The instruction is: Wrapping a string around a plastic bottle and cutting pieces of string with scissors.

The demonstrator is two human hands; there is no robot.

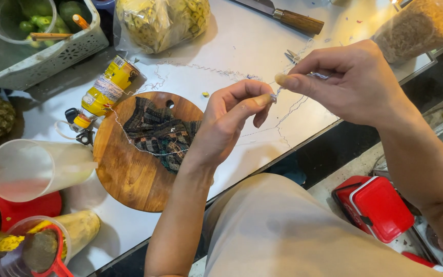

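A head-worn camera looks down at a pale tabletop (242,46) crowded with kitchen things. Just right of centre, the person's two hands meet above the tabletop's near edge. The left hand (229,120) has thumb and forefinger pinched closed on a thin, pale, kinked thread (180,67). The right hand (347,79), directly to its right, pinches the same thread between its fingertips, the other fingers loosely curled. The two pinches nearly touch.

The thread runs from the hands in loose loops across the tabletop toward the upper left. It crosses a round wooden board (129,174) at lower left of centre, on which a dark patterned cloth (162,133) lies crumpled. It ends at a yellow can (106,87) wound with thread, lying on its side just above the board.

Around it are a clear jug (32,169) at the left, a bagged pineapple (162,20) at top centre, a wooden-handled knife (290,18) at the top and a white basket (52,56) of green fruit at upper left. A red box (380,208) sits on the floor at lower right.

The likely risk is that the thin thread snaps if the pinched ends are pulled too hard. The slack loops could also snag the cloth or tangle, and a tug might roll the can.
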